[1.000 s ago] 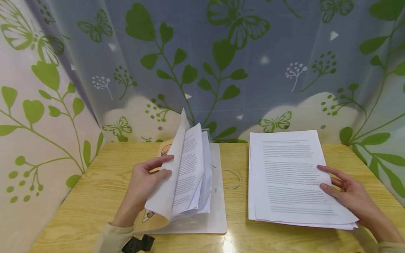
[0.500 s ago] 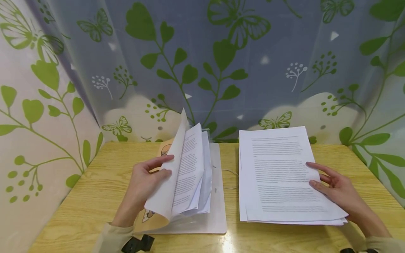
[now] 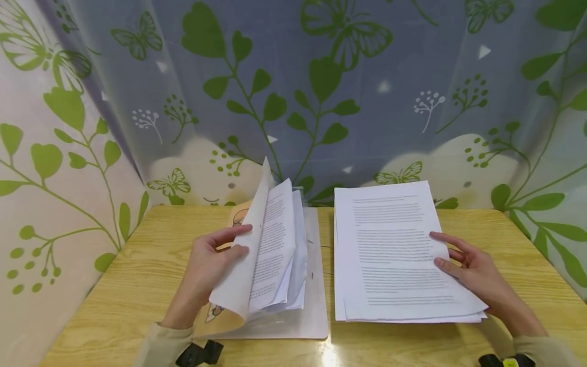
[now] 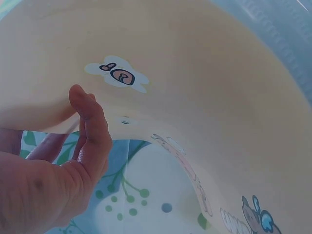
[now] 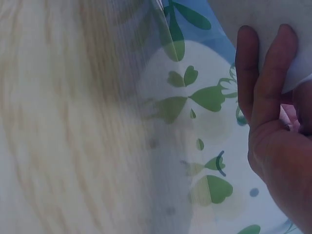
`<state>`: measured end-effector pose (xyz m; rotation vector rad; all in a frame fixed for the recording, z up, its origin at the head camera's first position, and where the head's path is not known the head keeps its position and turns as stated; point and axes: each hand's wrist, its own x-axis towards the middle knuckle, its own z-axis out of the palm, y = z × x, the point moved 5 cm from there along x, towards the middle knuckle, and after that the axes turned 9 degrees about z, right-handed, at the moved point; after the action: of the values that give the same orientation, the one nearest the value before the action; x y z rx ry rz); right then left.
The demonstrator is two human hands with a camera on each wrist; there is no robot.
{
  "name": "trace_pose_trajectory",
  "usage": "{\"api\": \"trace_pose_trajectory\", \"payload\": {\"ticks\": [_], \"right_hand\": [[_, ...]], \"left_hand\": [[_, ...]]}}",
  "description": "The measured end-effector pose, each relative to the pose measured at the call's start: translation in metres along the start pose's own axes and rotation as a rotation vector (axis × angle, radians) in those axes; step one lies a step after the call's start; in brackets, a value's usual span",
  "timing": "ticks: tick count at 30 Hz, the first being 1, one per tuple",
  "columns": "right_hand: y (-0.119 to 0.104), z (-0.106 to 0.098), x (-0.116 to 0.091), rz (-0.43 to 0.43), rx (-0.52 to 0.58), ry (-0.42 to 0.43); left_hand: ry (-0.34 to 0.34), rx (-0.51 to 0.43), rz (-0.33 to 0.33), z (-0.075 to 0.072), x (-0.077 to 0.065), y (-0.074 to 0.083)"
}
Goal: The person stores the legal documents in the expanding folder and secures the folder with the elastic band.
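Observation:
My left hand (image 3: 208, 265) pinches the raised front cover (image 3: 240, 283) of a folder between thumb and fingers. The cover curves upward, white inside; in the left wrist view its orange outside (image 4: 204, 63) carries cartoon animals. Printed sheets (image 3: 274, 244) stand fanned inside the folder, over its pale back board (image 3: 316, 316). To the right, a stack of printed paper (image 3: 390, 250) is held by its right edge in my right hand (image 3: 479, 272), thumb on top. Its lower corner sticks out unevenly. In the right wrist view, fingers lie against the paper's underside (image 5: 297, 63).
A wooden table (image 3: 128, 255) lies under everything. Behind it hangs a curtain (image 3: 394, 92) with leaves and butterflies, close to the table's far edge. A thin loop of cord (image 3: 328, 246) at the folder's right edge is mostly covered by the paper stack.
My right hand has moved left with the paper stack, bringing it close to the folder and over the cord loop. The left hand and the raised cover have stayed in place.

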<state>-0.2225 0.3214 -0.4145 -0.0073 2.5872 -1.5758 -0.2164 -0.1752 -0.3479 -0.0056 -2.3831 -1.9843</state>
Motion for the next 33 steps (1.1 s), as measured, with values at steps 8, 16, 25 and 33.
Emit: {"api": "trace_pose_trajectory", "payload": {"ticks": [8, 16, 25, 33], "right_hand": [[-0.005, 0.011, 0.006, 0.015, 0.06, -0.034], [-0.008, 0.019, 0.011, 0.016, 0.076, -0.042], [-0.013, 0.031, 0.015, 0.017, 0.148, -0.094], [-0.017, 0.04, 0.017, 0.04, 0.162, -0.115]], "left_hand": [[-0.006, 0.017, 0.006, 0.0, 0.0, 0.0], [-0.008, 0.023, 0.009, 0.0, 0.0, 0.0], [-0.006, 0.024, 0.003, 0.0, -0.001, 0.0], [-0.007, 0.019, 0.006, 0.0, -0.001, 0.001]]}}
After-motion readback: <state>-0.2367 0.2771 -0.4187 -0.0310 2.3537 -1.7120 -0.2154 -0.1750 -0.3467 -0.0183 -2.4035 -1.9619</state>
